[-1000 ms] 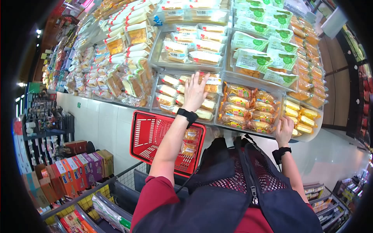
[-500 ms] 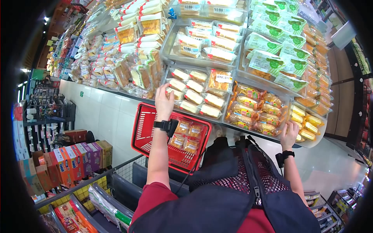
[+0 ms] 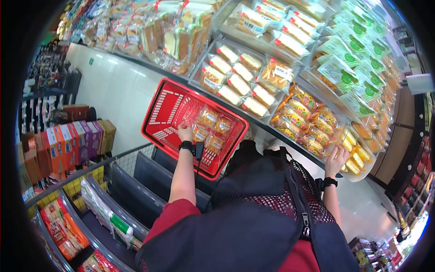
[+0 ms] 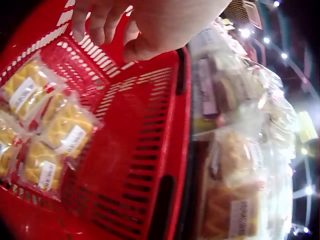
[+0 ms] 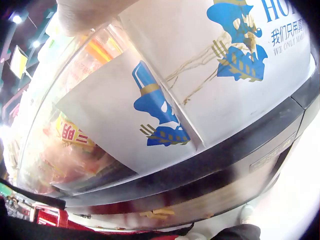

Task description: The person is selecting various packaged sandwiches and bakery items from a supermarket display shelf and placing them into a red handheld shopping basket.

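Note:
The left hand (image 3: 185,132) is over the red basket (image 3: 152,86), beside several clear-wrapped golden pastries (image 3: 209,117) lying inside it. In the left wrist view that hand (image 4: 145,30) has its fingers loosely bent and holds nothing; the wrapped pastries (image 4: 70,131) lie apart from it. The right hand (image 3: 336,159) rests on the front edge of the display, at a tray of yellow-wrapped cakes (image 3: 355,159). Only a blurred part of the right hand (image 5: 92,12) shows at the top of the right wrist view, by the display's printed front panel (image 5: 117,107).
Trays of white wrapped rolls (image 3: 239,84), orange-wrapped buns (image 3: 299,109) and green packs (image 3: 346,75) fill the display. A cart with grey dividers (image 3: 136,181) stands at lower left, with coloured cartons (image 3: 68,140) beyond it.
The left hand has moved from the white-roll tray, past its left corner, down to the basket. The right hand stays at the display's edge. The head view has shifted and turned.

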A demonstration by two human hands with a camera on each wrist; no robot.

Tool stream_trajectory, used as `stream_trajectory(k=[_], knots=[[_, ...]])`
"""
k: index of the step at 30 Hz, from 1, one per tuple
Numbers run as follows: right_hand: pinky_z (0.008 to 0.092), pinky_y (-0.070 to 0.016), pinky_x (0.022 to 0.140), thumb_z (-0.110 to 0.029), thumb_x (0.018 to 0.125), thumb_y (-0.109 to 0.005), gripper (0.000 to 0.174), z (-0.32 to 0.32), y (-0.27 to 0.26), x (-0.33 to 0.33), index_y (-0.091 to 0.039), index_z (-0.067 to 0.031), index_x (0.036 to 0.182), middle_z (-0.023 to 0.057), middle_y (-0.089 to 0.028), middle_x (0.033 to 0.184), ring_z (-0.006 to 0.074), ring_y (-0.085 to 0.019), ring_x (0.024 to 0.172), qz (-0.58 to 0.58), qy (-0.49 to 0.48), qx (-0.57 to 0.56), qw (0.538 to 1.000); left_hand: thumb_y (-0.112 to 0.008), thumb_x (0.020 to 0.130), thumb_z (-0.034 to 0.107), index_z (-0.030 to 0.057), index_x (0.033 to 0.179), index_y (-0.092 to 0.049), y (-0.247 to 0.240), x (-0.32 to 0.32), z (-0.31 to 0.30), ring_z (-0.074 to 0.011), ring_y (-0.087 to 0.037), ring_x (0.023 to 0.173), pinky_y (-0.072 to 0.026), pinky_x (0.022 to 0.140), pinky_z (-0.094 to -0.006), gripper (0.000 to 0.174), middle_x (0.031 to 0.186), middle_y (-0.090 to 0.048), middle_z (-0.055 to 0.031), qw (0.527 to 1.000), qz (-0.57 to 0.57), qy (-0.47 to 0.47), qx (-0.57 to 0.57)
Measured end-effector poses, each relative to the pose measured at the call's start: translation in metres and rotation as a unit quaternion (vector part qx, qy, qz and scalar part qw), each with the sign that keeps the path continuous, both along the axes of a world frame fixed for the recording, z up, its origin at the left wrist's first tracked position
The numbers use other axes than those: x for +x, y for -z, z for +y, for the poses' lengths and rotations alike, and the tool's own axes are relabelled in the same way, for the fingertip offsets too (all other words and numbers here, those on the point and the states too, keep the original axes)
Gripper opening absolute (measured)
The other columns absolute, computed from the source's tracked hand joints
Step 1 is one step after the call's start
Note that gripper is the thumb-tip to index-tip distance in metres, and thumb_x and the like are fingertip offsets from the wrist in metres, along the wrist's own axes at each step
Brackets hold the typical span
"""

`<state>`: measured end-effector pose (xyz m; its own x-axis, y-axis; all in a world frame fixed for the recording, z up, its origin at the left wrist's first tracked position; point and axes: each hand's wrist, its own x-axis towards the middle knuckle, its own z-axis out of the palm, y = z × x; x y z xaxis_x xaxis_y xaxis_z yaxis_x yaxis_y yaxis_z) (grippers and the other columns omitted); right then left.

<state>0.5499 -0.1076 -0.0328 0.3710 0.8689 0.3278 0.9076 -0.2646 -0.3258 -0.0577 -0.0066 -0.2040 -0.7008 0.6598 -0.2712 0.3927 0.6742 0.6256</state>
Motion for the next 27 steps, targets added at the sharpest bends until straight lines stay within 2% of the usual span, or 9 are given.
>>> stream_trajectory(k=[7,11,12,15,17,19,22,23,27], knots=[[0.0428,-0.0331,0.097,-0.016,0.089,-0.056,0.024,-0.004,-0.031,-0.006,-0.056,-0.0009,0.108,0.0192,-0.049,0.117,0.0322,-0.042,0.114,-0.011,0.016,0.015,1.0,-0.07,0.077,0.024,0.0013,0.118,-0.054,0.103,0.017,-0.054,-0.0241,-0.062,0.085,-0.0498,0.077,-0.0325,0.05,0.097,-0.063,-0.0164,0.967,-0.119,0.056,-0.217],[0.0394,-0.0384,0.093,-0.007,0.087,-0.058,0.023,0.048,-0.081,-0.036,-0.055,-0.0009,0.109,0.0153,-0.055,0.111,0.0296,-0.05,0.106,0.039,-0.12,-0.014,0.992,-0.065,0.08,0.022,-0.0007,0.123,-0.048,0.161,0.017,-0.045,-0.024,-0.065,0.073,-0.0521,0.064,-0.0358,0.052,0.089,-0.064,-0.0192,0.991,-0.113,0.066,-0.005],[0.0379,-0.0404,0.09,-0.006,0.086,-0.058,0.024,0.067,-0.088,-0.046,-0.055,-0.0008,0.109,0.0148,-0.056,0.108,0.0287,-0.052,0.102,0.072,-0.141,-0.027,0.987,-0.07,0.074,0.021,0.001,0.135,-0.033,0.022,0.061,-0.007,-0.0389,-0.057,0.105,-0.0512,0.081,-0.0429,0.073,0.109,-0.058,-0.0241,0.976,-0.198,-0.018,-0.091],[0.0355,-0.0451,0.083,-0.006,0.086,-0.06,0.028,0.129,-0.111,-0.095,-0.054,-0.0012,0.112,0.0151,-0.055,0.106,0.0263,-0.056,0.093,0.113,-0.227,-0.06,0.966,-0.067,0.077,0.019,0.0003,0.135,-0.03,0.138,0.013,0.021,-0.0421,-0.051,0.112,-0.0499,0.085,-0.0453,0.071,0.126,-0.046,-0.0267,0.983,-0.044,0.016,-0.178],[0.0361,-0.0462,0.082,-0.009,0.085,-0.062,0.034,0.159,-0.105,-0.12,-0.051,-0.0024,0.117,0.0153,-0.053,0.107,0.0254,-0.057,0.09,0.176,-0.22,-0.096,0.955,-0.066,0.077,0.026,0.0007,0.139,-0.026,0.039,0.045,0.051,-0.041,-0.042,0.122,-0.0396,0.099,-0.0459,0.078,0.139,-0.031,-0.0275,0.985,-0.094,-0.016,-0.14],[0.0368,-0.047,0.081,-0.014,0.086,-0.062,0.042,0.18,-0.097,-0.135,-0.046,-0.0038,0.123,0.0156,-0.052,0.108,0.0245,-0.058,0.088,0.179,-0.234,-0.126,0.947,-0.069,0.073,0.04,-0.0015,0.141,-0.021,0.103,0.015,0.061,-0.041,-0.037,0.126,-0.0326,0.105,-0.0448,0.093,0.14,-0.03,-0.0274,0.981,-0.031,0.065,-0.182],[0.0413,-0.0439,0.09,-0.024,0.088,-0.059,0.055,0.205,-0.07,-0.143,-0.036,0.0004,0.131,0.0253,-0.049,0.119,0.0369,-0.053,0.108,0.174,-0.206,-0.168,0.948,-0.07,0.069,0.05,-0.0019,0.139,-0.03,0.135,0.003,0.078,-0.0385,-0.041,0.126,-0.0341,0.103,-0.0454,0.095,0.137,-0.038,-0.029,0.96,-0.111,0.089,-0.24],[0.042,-0.043,0.092,-0.025,0.088,-0.059,0.058,0.211,-0.063,-0.147,-0.033,0.0017,0.133,0.0285,-0.048,0.122,0.0397,-0.05,0.112,0.182,-0.187,-0.182,0.948,-0.073,0.069,0.034,-0.0077,0.128,-0.043,0.165,0.001,0.078,-0.0278,-0.067,0.085,-0.0545,0.053,-0.04,0.079,0.098,-0.063,-0.0259,0.972,-0.033,0.103,-0.208],[0.0387,-0.0451,0.089,-0.031,0.089,-0.059,0.067,0.229,-0.044,-0.155,-0.027,0.0032,0.137,0.0303,-0.05,0.12,0.0351,-0.053,0.11,0.297,-0.115,-0.191,0.928,-0.074,0.067,0.033,-0.0031,0.106,-0.063,0.056,0.04,0.07,-0.0303,-0.066,0.091,-0.0538,0.073,-0.0403,0.054,0.096,-0.066,-0.0234,0.946,-0.075,0.162,-0.271]])
